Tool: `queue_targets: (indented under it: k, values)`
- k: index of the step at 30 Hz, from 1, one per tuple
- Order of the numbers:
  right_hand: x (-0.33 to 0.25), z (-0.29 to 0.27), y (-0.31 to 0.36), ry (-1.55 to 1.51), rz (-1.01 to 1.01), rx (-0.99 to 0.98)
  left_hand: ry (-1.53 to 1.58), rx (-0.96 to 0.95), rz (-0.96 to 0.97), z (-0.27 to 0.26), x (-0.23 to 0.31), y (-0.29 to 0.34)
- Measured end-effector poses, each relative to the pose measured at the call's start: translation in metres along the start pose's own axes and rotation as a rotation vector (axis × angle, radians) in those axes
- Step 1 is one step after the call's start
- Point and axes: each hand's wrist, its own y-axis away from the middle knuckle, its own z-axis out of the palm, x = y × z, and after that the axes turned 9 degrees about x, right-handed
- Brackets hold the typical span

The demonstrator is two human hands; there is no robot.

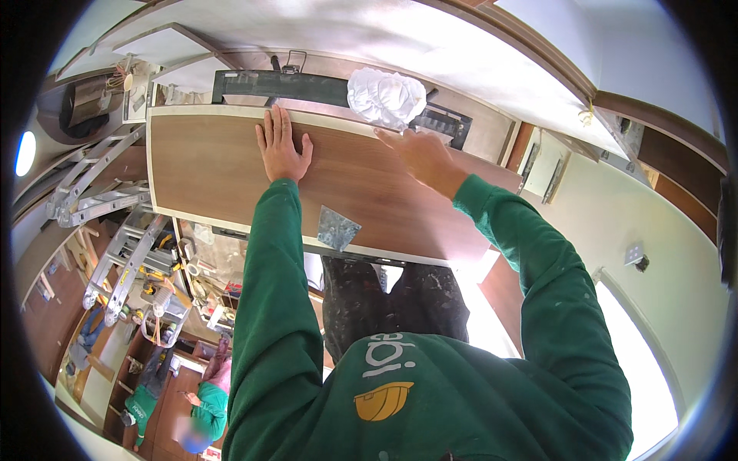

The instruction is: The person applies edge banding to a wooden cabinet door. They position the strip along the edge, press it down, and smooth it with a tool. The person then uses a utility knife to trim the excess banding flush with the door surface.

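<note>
A long wood-grain panel point(369, 188) with pale edges lies across the view in front of me. My left hand point(283, 150) rests flat on it, fingers spread, the tips by its far edge. At the far edge, right of the middle, my right hand point(427, 157) has its fingers drawn together; whatever they hold, if anything, cannot be made out. Just beyond those fingers sits a crumpled white cloth or paper point(386, 98). A small grey speckled square piece point(338, 228) lies near the panel's close edge, between my arms.
Behind the panel runs a dark bar-shaped fixture point(284, 87). Metal stepladders point(127, 265) stand at the left. Lower left, two people in green tops point(207, 411) are near a brown wooden surface. A pale wall point(607, 207) with a small socket plate point(634, 254) rises at the right.
</note>
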Motion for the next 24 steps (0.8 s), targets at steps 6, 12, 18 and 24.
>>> queue_targets:
  k: [6,12,18,24]
  values:
    - [-0.013,-0.001,-0.013,0.086,0.06,-0.097,0.024,0.015,-0.008,-0.003,0.002,-0.001]
    - [-0.01,0.009,-0.017,0.123,0.064,-0.07,0.013,0.012,0.005,-0.003,0.004,-0.002]
    - [-0.011,0.015,-0.015,0.114,0.066,-0.026,-0.052,-0.019,0.064,-0.003,0.002,0.0]
    - [-0.016,0.007,-0.012,0.109,0.087,-0.011,0.104,-0.05,0.22,-0.007,0.002,-0.001]
